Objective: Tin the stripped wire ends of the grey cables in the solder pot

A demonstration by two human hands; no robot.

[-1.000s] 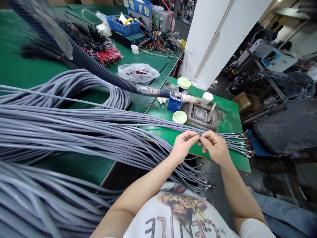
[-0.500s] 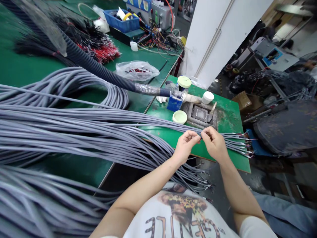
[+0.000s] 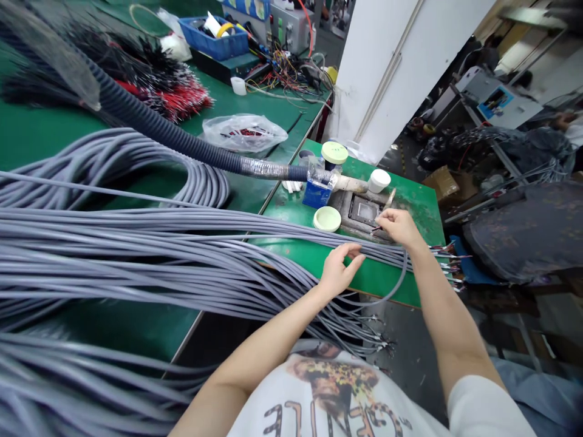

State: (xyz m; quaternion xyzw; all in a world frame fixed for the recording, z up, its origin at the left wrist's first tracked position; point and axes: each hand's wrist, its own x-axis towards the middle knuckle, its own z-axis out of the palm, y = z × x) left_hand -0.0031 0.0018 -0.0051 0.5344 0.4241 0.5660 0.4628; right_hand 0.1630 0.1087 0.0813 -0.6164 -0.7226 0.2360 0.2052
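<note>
The right hand (image 3: 399, 228) has swung away from the left and up over the square metal pot (image 3: 364, 212), drawing one grey cable (image 3: 401, 267) out of the row, while the left hand (image 3: 339, 273) has dropped back toward the bundle. The right fingertips (image 3: 381, 222) are pressed together, pinching that cable's thin stripped end right at the pot's edge; whether the tip touches the pot, I can't tell. The cable bows in a loop past the front of the green work board (image 3: 378, 273). The left hand is open, fingers spread and curved, gripping nothing, just beside the long grey cable bundle (image 3: 182, 255) lying across the board. Further ends (image 3: 444, 258) fan out beyond the right edge, coloured cores showing, and more hang (image 3: 378, 343) below the front edge. How many have been worked, I can't tell. Nearby sit a pale green lid (image 3: 327, 219), a metal scraper (image 3: 390, 198) and a foil-taped corrugated hose (image 3: 173, 145).
</note>
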